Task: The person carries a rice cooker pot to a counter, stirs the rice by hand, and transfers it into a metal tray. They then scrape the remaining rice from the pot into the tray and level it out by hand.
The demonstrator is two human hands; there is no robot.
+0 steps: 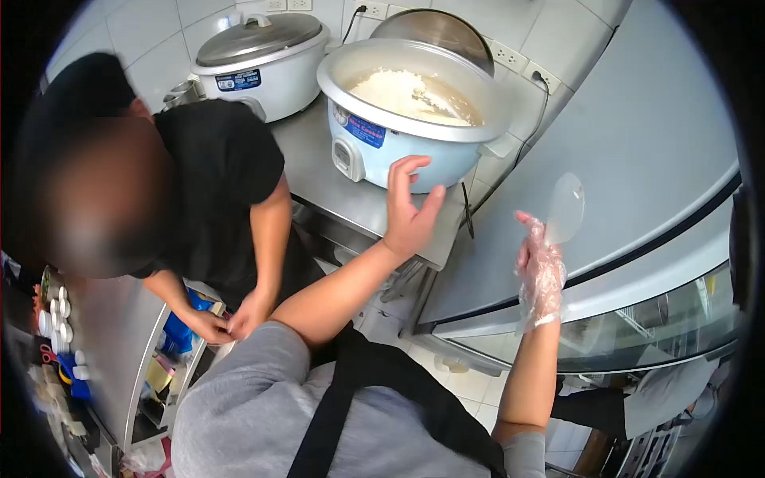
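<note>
The left hand (410, 215), bare, is hovering at the centre of the frame, in front of the light-blue rice cooker (406, 143). Its fingers are standing released, apart and loosely curved; whether they are touching the cooker cannot be determined. The right hand (542, 275), wearing a clear plastic glove, is occupying the right-centre of the frame. Its fingers are grasping the translucent paddle (567, 209), whose blade is pointing toward the top of the frame, well apart from the cooker.

The cooker is resting on the steel counter (311, 171) at top centre, holding white rice (390, 92) and cloudy liquid. A metal lid (434, 28) is standing behind it. A second, lidded cooker (279, 89) is occupying the upper left, beside a co-worker (211, 151) in black.
</note>
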